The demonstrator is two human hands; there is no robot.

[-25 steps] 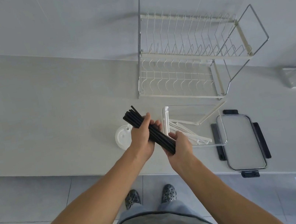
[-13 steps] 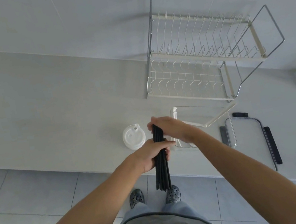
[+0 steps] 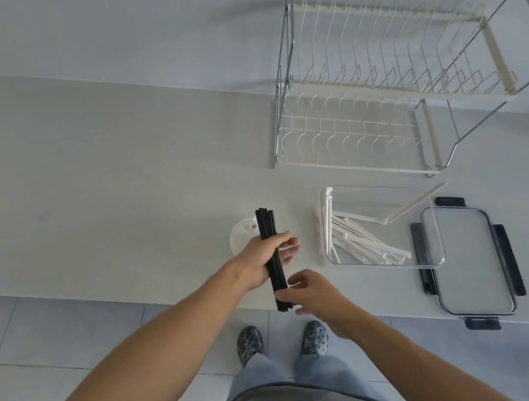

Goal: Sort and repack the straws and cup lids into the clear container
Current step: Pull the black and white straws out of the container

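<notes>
A bundle of black straws is held upright over the near edge of the worktop, gripped round its middle by the left hand, whose fingers are wrapped about it. The lower end of the bundle is pinched between thumb and fingers of the right hand. Just behind the bundle a white cup lid lies flat on the worktop, partly hidden by the left hand and the straws. To the right, apart from both hands, the clear container stands open, with white straws lying slanted inside; how many cannot be made out. One pale straw is seen leaning over its far rim. Beside the container its clear flat lid with dark clips is laid on the worktop. A wire dish rack of thin metal rods stands behind, against the wall
</notes>
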